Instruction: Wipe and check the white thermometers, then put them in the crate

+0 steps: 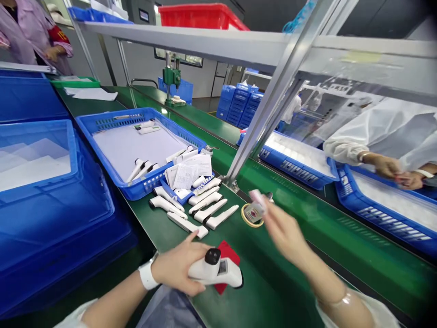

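My left hand point(182, 266) is closed around a white handheld infrared thermometer point(228, 274) with a small screen, over a red cloth point(223, 250). A second white part with a black round end point(212, 256) overlaps it; I cannot tell whether this is a separate device. My right hand point(285, 232) pinches a small pale pink-and-white piece point(258, 200), slightly blurred. Just below that piece, a tape roll point(246, 217) lies on the green bench, with a small labelled item point(254, 212) inside its ring. Several white thermometer bodies point(208, 212) lie in rows ahead of my left hand.
A blue basket point(136, 193) holds more white devices; a small blue tray point(180, 197) with papers point(187, 175) adjoins it. Blue crates point(92, 200) stand left. A metal post point(262, 105) rises from the bench. Across it, a co-worker's hands point(385, 166) hover over blue baskets point(375, 200).
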A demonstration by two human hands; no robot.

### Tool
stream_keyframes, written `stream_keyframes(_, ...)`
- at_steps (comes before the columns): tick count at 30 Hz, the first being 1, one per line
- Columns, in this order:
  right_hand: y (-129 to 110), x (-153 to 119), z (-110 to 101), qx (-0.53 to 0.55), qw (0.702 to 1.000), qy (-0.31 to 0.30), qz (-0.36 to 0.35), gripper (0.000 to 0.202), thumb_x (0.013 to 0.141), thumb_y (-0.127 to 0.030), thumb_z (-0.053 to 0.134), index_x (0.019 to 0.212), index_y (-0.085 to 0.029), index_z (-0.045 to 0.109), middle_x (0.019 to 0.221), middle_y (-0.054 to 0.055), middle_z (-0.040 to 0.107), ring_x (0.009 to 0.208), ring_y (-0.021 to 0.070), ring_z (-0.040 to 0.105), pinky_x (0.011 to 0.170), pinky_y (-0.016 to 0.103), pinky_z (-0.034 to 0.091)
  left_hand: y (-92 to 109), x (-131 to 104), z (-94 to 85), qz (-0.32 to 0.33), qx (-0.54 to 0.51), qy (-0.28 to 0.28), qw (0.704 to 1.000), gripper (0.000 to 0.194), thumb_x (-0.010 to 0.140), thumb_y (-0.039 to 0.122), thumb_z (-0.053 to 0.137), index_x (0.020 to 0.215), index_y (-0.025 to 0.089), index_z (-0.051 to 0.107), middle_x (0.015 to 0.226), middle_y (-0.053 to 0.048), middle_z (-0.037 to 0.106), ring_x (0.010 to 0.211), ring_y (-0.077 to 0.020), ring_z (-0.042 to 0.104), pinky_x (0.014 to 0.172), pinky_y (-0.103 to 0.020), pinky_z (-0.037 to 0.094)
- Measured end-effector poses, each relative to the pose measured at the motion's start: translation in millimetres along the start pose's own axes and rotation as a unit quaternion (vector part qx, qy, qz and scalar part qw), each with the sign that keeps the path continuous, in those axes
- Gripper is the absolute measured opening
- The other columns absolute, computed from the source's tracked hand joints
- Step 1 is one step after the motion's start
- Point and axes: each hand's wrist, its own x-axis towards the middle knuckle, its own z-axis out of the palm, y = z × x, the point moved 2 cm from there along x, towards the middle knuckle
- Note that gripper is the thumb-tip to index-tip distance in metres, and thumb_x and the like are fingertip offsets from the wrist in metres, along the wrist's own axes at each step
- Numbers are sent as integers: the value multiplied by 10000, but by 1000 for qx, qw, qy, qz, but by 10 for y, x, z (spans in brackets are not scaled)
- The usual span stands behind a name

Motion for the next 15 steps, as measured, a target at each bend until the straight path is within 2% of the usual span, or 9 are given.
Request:
stream_keyframes(1, -74, 34, 263, -13, 996, -77, -30, 449, 909, -332, 352, 1318, -161, 423, 922, 88, 614, 805, 195, 592, 735, 338, 489, -32, 48, -142, 13, 22, -3, 1000, 572, 582, 358, 696, 1109, 193, 546, 1233, -94, 551, 1099, -280, 522, 1085, -448, 149)
stream_keyframes(3, -138, 134, 710, -52, 981, -178, -55, 469, 929, -274, 279, 1374, -138, 341, 992, 120, 587, 891, 211, 579, 810, 360, 473, -123, 175, -390, 31, 54, -23, 998, 508, 595, 352, 691, 1060, 195, 561, 1191, -81, 581, 1065, -265, 549, 1095, -442, 110)
stream_keyframes(6, -117, 322, 1114, -103, 968, -226, -34, 473, 934, -252, 247, 1381, -123, 331, 993, 127, 541, 844, 207, 576, 794, 352, 476, -298, 415, -634, 34, 87, -87, 992, 375, 566, 399, 707, 850, 188, 583, 868, -21, 657, 806, -219, 611, 1078, -453, 150)
stream_keyframes(8, -105, 421, 1232, -106, 959, -261, -37, 475, 935, -240, 248, 1396, -140, 307, 1003, 119, 520, 811, 188, 575, 775, 327, 478, -407, 565, -718, 31, 97, -135, 986, 350, 544, 429, 718, 743, 186, 566, 718, 12, 628, 691, -195, 593, 1069, -477, 151)
stream_keyframes(11, -88, 508, 1286, -116, 941, -313, -50, 474, 932, -230, 271, 1402, -179, 302, 997, 101, 510, 745, 165, 572, 739, 305, 479, -515, 707, -777, 38, 81, -177, 980, 323, 545, 412, 723, 714, 187, 565, 674, 35, 605, 673, -182, 583, 1077, -501, 98)
stream_keyframes(15, -12, 564, 1289, -193, 937, -291, 9, 470, 932, -206, 250, 1391, -135, 324, 993, 124, 512, 743, 184, 585, 715, 319, 471, -583, 751, -791, 44, 76, -199, 976, 299, 562, 394, 712, 740, 193, 581, 682, 29, 614, 652, -176, 571, 1075, -506, 123)
